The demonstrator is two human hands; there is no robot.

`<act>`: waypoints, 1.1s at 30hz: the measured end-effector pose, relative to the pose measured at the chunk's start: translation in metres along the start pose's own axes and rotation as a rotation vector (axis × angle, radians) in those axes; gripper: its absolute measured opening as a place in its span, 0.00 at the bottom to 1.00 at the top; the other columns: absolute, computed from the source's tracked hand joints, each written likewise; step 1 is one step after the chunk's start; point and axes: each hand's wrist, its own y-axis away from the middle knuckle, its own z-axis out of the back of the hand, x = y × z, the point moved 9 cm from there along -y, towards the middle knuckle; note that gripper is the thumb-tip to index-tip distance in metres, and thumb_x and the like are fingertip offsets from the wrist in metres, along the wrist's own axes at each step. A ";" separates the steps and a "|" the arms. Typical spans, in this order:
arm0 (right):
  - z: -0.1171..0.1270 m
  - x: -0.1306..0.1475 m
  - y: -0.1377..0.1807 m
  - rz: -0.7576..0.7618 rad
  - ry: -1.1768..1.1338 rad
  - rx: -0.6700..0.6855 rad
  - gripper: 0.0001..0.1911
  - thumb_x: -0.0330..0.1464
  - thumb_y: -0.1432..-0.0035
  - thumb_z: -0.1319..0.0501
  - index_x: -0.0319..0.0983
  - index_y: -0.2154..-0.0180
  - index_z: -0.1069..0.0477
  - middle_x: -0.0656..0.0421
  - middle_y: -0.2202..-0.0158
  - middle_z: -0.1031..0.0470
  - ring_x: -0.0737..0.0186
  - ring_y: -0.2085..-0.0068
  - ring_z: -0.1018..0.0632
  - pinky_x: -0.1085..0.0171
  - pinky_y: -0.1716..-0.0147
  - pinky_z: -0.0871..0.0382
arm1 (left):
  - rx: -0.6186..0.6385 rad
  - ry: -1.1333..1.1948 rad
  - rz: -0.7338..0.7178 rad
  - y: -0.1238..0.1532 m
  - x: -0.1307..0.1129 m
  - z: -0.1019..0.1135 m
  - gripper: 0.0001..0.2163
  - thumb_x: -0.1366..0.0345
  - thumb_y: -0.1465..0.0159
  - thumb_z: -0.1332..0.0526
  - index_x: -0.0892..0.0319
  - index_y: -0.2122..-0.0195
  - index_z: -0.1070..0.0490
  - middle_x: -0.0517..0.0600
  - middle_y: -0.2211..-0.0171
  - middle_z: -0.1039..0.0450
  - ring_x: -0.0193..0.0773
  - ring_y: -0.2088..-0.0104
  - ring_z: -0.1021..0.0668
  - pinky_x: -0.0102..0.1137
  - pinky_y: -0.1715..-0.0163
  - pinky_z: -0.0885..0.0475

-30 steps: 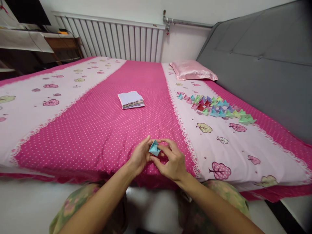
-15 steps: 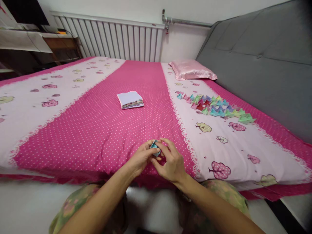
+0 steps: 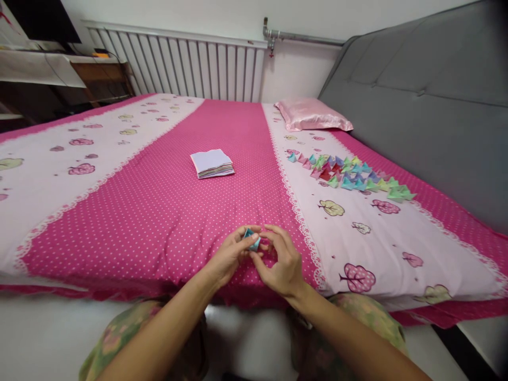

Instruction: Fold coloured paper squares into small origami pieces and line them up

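Though wrinkled, pink bedspread (image 3: 238,203) beside radiator (image 3: 180,66)

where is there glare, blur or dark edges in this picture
Head view: top right corner is dark beside the gray headboard; head view: soft sheen on the pink satin pillow; head view: the folded blue paper looks soft, its creases hard to read.

Light-blue folded paper piece (image 3: 255,246) looks matt; pink rectangular cloth pillow (image 3: 311,115), glossy; grey padded headboard (image 3: 413,69), smooth, matt.
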 end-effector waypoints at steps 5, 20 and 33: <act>0.002 0.000 0.000 0.010 0.002 -0.005 0.14 0.33 0.51 0.39 0.39 0.60 0.33 0.51 0.54 0.31 0.56 0.53 0.28 0.58 0.57 0.30 | 0.004 0.098 0.063 0.001 -0.002 -0.004 0.14 0.59 0.38 0.48 0.63 0.60 0.29 0.54 0.66 0.26 0.36 0.68 0.24 0.27 0.71 0.30; 0.004 0.006 0.000 0.039 -0.021 -0.025 0.09 0.32 0.51 0.38 0.40 0.64 0.31 0.52 0.57 0.29 0.57 0.55 0.27 0.59 0.60 0.28 | -0.013 0.097 0.056 0.000 -0.007 0.000 0.22 0.54 0.36 0.56 0.64 0.54 0.32 0.56 0.66 0.27 0.35 0.73 0.26 0.25 0.79 0.31; 0.003 0.003 -0.002 0.045 -0.007 -0.037 0.11 0.27 0.48 0.42 0.42 0.60 0.30 0.55 0.57 0.28 0.60 0.55 0.26 0.61 0.58 0.29 | -0.084 0.179 0.035 -0.001 -0.009 0.004 0.21 0.54 0.36 0.55 0.64 0.51 0.39 0.52 0.69 0.29 0.34 0.73 0.27 0.27 0.73 0.31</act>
